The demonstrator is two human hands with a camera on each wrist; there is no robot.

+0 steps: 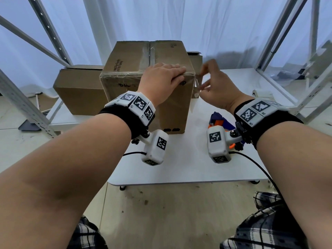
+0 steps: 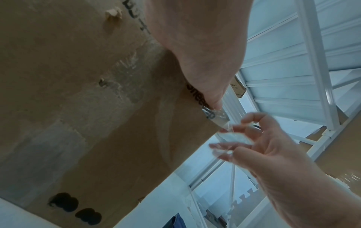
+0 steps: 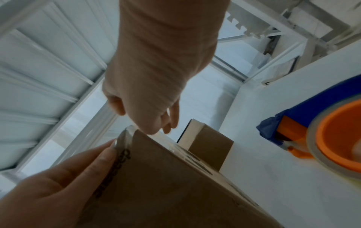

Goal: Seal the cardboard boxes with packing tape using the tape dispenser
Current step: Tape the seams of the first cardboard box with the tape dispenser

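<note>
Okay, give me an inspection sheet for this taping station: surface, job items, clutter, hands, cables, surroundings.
Surface: white table, on casters.
Job's things: tall cardboard box upright, clear tape along its top seam and front top edge; loose tape tail hanging off its right corner; blue and orange tape dispenser lying on the table, not in hand; second box behind at left, another box behind at right.
Clutter: white roll-like item at far right, too blurred to name.
Hands: left hand pressed flat on the box's top front edge; right hand at the tape tail, fingers loosely spread.
Cables: black wrist-camera cable trailing over the table's edge.
Surroundings: white metal frame, pale curtain.
</note>
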